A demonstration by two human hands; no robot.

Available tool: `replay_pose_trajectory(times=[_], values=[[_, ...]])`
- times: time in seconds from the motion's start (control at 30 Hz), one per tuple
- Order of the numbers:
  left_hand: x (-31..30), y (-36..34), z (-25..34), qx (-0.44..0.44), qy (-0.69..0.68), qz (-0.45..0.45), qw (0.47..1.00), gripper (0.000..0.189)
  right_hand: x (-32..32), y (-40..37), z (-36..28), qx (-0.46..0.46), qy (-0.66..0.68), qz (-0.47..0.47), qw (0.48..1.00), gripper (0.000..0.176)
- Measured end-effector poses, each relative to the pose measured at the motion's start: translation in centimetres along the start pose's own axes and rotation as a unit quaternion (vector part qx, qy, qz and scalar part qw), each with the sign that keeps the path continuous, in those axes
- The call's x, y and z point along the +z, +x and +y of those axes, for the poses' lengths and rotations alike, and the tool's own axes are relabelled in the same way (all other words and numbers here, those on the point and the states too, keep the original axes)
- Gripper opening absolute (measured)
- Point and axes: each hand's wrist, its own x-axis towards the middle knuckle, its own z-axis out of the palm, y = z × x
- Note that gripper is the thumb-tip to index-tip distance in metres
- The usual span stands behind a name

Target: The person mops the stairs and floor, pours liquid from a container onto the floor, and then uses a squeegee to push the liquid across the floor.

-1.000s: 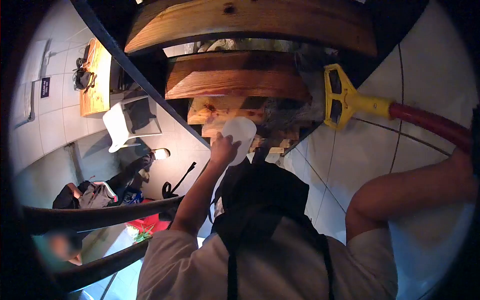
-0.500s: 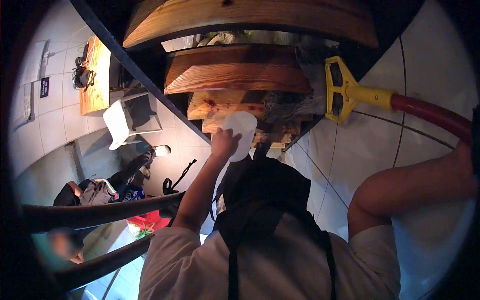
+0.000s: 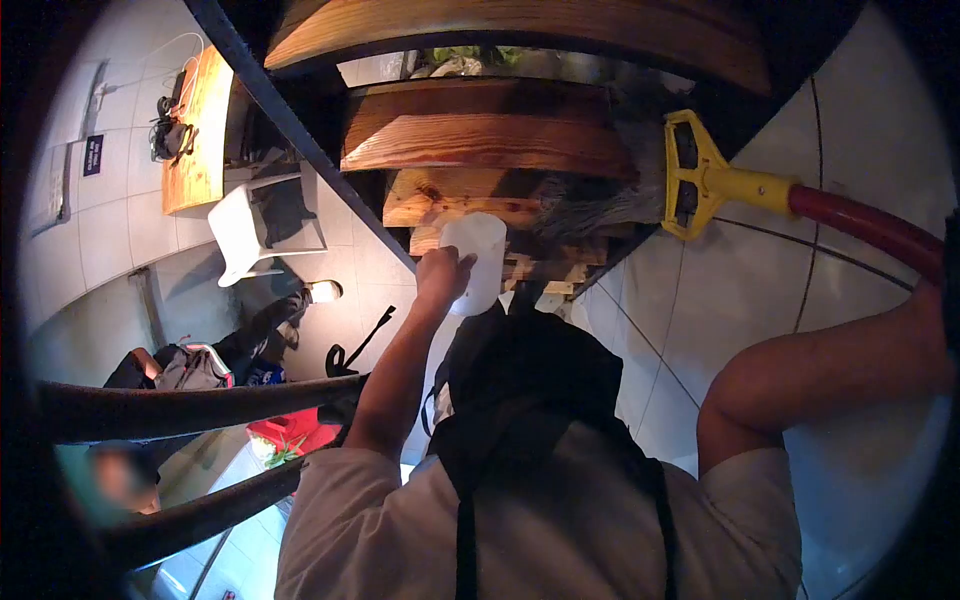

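My left hand is closed on the edge of a white, rounded plastic container, held over the lower wooden steps. What the container holds, if anything, I cannot make out. At the far right edge, my right hand is wrapped round the red handle of a mop; dark shadow hides part of that hand. The mop's yellow clamp head lies sideways beside the stairs. Its grey strands spread across the wooden treads.
Wooden stair treads rise ahead between dark metal stringers. Dark railing bars run at the left. Beyond them are a seated person, a white chair and a wooden table. White tiled floor lies at the right.
My left hand and the white container have shifted slightly up and left. The mop head sits a little further right in view. Both grips stay the same.
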Motion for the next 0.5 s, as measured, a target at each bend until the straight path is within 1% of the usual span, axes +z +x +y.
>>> replay_pose_trajectory(times=[0.07,0.17,0.27,0.4,0.5], values=[[-0.3,0.1,-0.4,-0.008,0.008,0.003,1.0,0.04,0.8,0.3,0.0,-0.008,-0.015,0.022,1.0,0.035],[-1.4,0.2,-0.4,-0.055,-0.001,-0.014,0.998,0.04,2.0,0.5,0.3,-0.026,-0.024,0.071,0.997,0.036],[-1.6,0.5,-1.9,-0.048,0.016,0.003,0.999,0.041,2.5,0.6,0.3,-0.032,-0.048,0.102,0.993,0.036],[-2.0,0.7,-3.6,-0.039,0.017,0.022,0.999,0.042,3.3,1.1,0.2,-0.033,-0.057,0.071,0.995,0.037],[-2.0,0.7,-4.6,-0.031,-0.001,0.043,0.999,0.042,4.0,1.2,0.4,-0.044,-0.043,0.078,0.995,0.037]])
